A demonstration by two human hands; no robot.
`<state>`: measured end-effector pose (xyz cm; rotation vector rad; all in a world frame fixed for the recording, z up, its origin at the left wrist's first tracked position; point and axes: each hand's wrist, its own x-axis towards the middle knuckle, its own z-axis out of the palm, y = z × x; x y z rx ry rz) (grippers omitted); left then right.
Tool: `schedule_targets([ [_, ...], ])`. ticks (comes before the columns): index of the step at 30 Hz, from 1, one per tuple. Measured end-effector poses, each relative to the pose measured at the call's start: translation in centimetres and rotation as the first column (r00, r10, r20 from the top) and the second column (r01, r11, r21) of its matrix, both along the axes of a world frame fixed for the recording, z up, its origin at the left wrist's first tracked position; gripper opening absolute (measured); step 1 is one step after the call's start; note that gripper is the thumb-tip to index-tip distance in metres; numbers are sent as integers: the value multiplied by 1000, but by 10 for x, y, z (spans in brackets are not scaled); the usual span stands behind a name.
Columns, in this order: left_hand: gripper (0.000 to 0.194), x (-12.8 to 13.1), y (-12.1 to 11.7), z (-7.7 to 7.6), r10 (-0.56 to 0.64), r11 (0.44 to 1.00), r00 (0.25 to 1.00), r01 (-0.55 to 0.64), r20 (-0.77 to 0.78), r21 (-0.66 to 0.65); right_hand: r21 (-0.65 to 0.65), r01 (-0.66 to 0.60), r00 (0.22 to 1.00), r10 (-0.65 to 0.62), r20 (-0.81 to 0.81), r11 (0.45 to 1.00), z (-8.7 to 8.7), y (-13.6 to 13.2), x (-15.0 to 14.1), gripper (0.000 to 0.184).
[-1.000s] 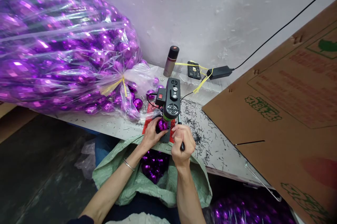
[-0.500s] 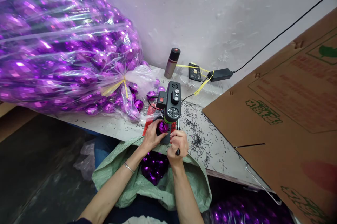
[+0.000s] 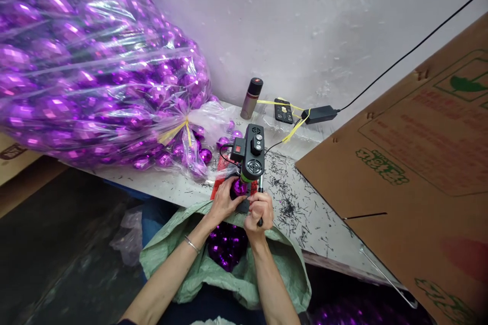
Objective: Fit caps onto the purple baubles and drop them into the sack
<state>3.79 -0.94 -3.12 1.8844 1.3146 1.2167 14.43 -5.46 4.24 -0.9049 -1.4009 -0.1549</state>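
A small black bench drill press stands on the white table, its green collar right above a shiny purple faceted ball. My left hand is closed round that ball, thumb on the near side, keeping it under the drill. The drill press's lever comes down on the right, and my right hand is wrapped round its black handle. Below both hands, a green woven sack lies open over my lap, with purple balls inside. The drill tip is hidden by the ball.
A large clear bag of purple balls fills the left. Behind the drill are a spray can, a phone-like black device and a power adapter. Black shavings cover the table. A cardboard box leans on the right.
The whole view has shifted slightly, so everything sits a little lower and to the right. Both hands keep the same hold on the ball and the lever.
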Motion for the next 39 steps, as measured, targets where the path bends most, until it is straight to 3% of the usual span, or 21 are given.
schedule_targets([
  [9, 58, 0, 3, -1, -29, 999, 1000, 30, 7, -27, 7, 4, 999, -4, 31, 1000, -7, 0, 2, 30],
  [13, 60, 0, 4, -1, -42, 999, 999, 42, -5, 12, -47, -5, 1000, 5, -6, 999, 22, -1, 6, 32],
  [17, 56, -10, -22, -10, -50, 988, 998, 54, -33, 143, -164, -28, 999, 25, -26, 986, 59, -4, 8, 32],
  [20, 62, -28, -49, -13, -83, 960, 989, 113, -125, 258, -167, -34, 999, 35, 6, 985, 65, -6, 8, 32],
  [22, 72, -42, -51, -4, -78, 944, 979, 133, -188, 301, -149, -23, 999, 28, 30, 989, 59, -7, 7, 31],
  [23, 71, -50, -44, 4, -52, 942, 975, 121, -218, 315, -141, -17, 999, 22, 34, 990, 56, -8, 6, 30],
  [25, 51, -64, -13, 28, 53, 943, 951, 52, -304, 329, -131, -7, 1000, 11, 28, 991, 49, -8, 4, 30],
  [28, 38, -78, 52, 66, 201, 975, 822, -117, -533, 187, -124, -3, 1000, 6, 24, 992, 46, -9, 3, 30],
  [30, 39, -82, 88, 83, 146, 984, 697, -178, -702, 28, -120, -10, 999, 15, 39, 993, 47, -9, 3, 31],
  [32, 38, -83, 108, 91, 88, 982, 650, -184, -755, -44, -122, -13, 998, 20, 56, 992, 48, -10, 4, 31],
  [35, 38, -87, 111, 89, 56, 988, 699, -142, -713, -62, -135, -4, 998, 13, 61, 991, 49, -11, 5, 30],
  [39, 54, -99, 78, 81, 107, 993, 923, -117, -369, -5, -164, -8, 999, 15, 39, 986, 57, -11, 5, 31],
])
